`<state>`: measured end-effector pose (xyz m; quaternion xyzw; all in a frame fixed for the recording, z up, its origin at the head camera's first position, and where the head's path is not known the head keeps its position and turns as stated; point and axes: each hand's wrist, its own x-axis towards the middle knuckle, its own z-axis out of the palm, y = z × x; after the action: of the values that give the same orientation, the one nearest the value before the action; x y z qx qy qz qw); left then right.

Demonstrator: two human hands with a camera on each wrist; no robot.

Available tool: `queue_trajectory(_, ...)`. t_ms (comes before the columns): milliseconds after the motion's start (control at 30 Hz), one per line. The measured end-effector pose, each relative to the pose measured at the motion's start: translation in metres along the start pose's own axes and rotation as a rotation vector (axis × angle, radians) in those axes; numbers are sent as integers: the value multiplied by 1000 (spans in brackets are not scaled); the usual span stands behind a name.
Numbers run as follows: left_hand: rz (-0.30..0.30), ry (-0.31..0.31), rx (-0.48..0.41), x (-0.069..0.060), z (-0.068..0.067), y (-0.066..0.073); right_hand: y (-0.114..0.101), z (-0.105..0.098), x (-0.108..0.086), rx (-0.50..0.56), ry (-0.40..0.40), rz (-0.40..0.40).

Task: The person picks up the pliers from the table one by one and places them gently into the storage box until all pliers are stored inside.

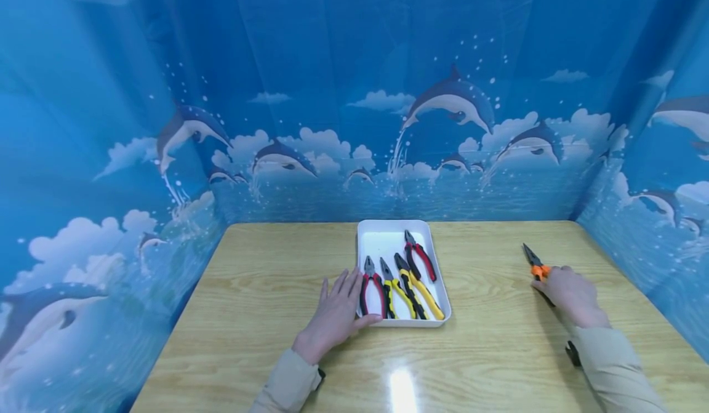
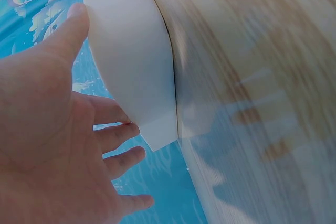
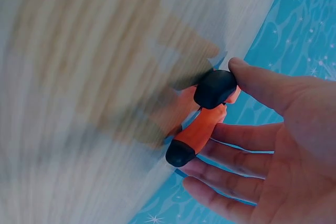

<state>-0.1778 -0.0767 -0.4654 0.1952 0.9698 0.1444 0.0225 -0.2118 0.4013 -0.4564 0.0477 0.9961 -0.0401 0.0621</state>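
My left hand (image 1: 335,314) rests with straight, spread fingers against the left side of a white tray (image 1: 382,239), its thumb along the near rim. In the left wrist view the fingers touch the tray's outer wall (image 2: 131,51). Inside the tray lie red-and-black pliers (image 1: 369,269), yellow-and-black long-nose pliers (image 1: 387,276), larger yellow-and-black pliers (image 1: 410,276) and, farther back, another red-and-black pair (image 1: 425,261). Far to the right, my right hand (image 1: 573,296) grips orange-and-black needle-nose pliers (image 1: 538,271) by the handles (image 3: 202,129), thumb on one side and fingers on the other. Their nose points away from me.
The wooden table (image 1: 277,253) carries the tray near its back edge. A blue curtain (image 1: 332,44) printed with dolphins hangs behind and at both sides. Light glares on the tabletop (image 1: 476,364) near the front.
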Motion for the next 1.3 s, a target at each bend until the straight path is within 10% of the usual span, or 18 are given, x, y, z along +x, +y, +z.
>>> queue_trajectory(1300, 3, 6, 5, 1, 1, -1, -53, 6, -6, 0, 79, -84)
